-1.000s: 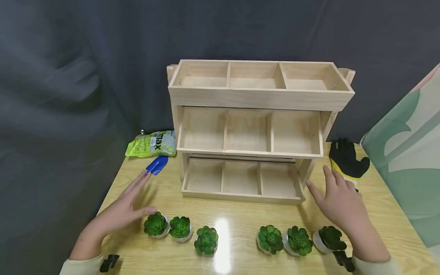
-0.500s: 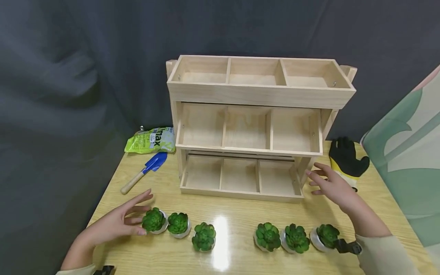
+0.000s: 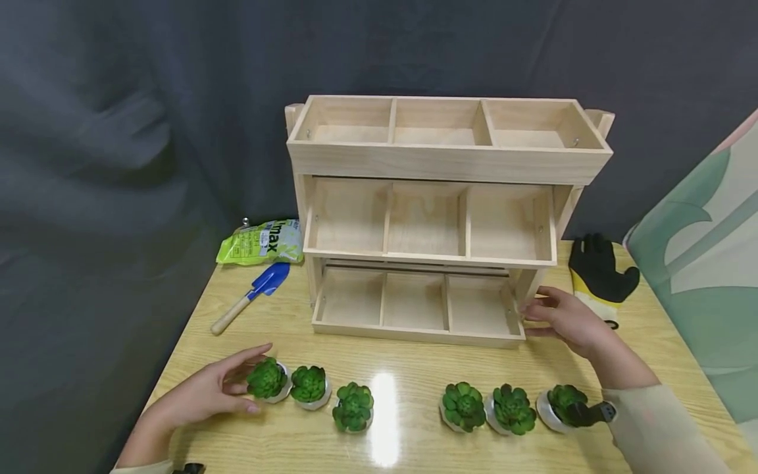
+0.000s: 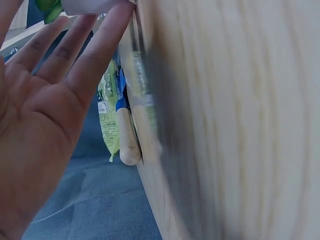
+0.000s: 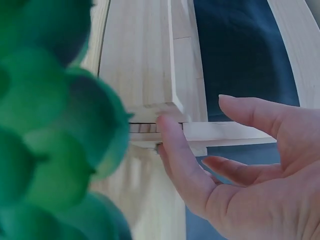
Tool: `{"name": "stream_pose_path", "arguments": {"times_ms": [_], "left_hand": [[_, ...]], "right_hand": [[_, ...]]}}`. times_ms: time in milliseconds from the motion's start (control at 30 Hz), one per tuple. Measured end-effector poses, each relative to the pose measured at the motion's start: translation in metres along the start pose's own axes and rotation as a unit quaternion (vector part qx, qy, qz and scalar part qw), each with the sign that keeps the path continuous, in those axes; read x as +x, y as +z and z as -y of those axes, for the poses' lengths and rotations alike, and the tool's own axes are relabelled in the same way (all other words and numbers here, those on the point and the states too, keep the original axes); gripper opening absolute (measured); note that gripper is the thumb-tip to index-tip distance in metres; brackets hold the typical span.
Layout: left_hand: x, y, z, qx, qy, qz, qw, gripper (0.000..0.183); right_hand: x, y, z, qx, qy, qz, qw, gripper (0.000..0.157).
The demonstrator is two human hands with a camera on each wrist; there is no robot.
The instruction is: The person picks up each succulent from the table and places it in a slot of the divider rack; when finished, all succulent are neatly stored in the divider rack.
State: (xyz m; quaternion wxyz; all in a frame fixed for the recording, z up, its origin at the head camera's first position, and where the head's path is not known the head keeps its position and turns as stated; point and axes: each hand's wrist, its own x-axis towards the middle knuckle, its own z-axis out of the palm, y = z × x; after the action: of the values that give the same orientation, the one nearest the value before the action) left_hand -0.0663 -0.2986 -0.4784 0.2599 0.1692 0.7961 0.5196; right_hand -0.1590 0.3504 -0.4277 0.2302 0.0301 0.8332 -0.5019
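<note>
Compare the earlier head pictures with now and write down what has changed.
The left grip has drawn back toward the person, uncovering the trowel's handle, and is now beside the leftmost plant. The right grip has moved inward to the right end of the bottom tray. The trowel, plants, rack, bag and glove stayed put.

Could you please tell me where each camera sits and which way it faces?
Head: worn on the head, looking forward and down at the wooden shelf and potted plants; left grip, right grip and sleeves show.
Left wrist: on that wrist, looking along the tabletop toward the trowel and green bag; the left grip shows, palm-side.
Right wrist: on that wrist, looking past a blurred plant at the wooden shelf; the right grip shows.
Shared: head and left wrist both show trowel and green bag.
</note>
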Motion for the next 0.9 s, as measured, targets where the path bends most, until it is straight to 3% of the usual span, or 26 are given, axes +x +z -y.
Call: {"name": "stream_pose_path", "arguments": {"times_ms": [167,667,900], "left_hand": [[0.005,0.002,0.002,0.008,-0.027,-0.007,0.9996,0.090],[0.012,0.005,0.004,0.000,-0.019,-0.014,0.9997,0.074],[0.014,0.004,0.004,-0.025,-0.009,0.001,0.9997,0.071]], "right_hand": [[0.002,-0.001,-0.003,0.019,0.008,0.008,1.000,0.082],[0.005,0.000,-0.007,0.013,0.020,0.004,1.000,0.076],[0.008,0.000,-0.007,0.006,0.044,0.008,0.999,0.075]]}}
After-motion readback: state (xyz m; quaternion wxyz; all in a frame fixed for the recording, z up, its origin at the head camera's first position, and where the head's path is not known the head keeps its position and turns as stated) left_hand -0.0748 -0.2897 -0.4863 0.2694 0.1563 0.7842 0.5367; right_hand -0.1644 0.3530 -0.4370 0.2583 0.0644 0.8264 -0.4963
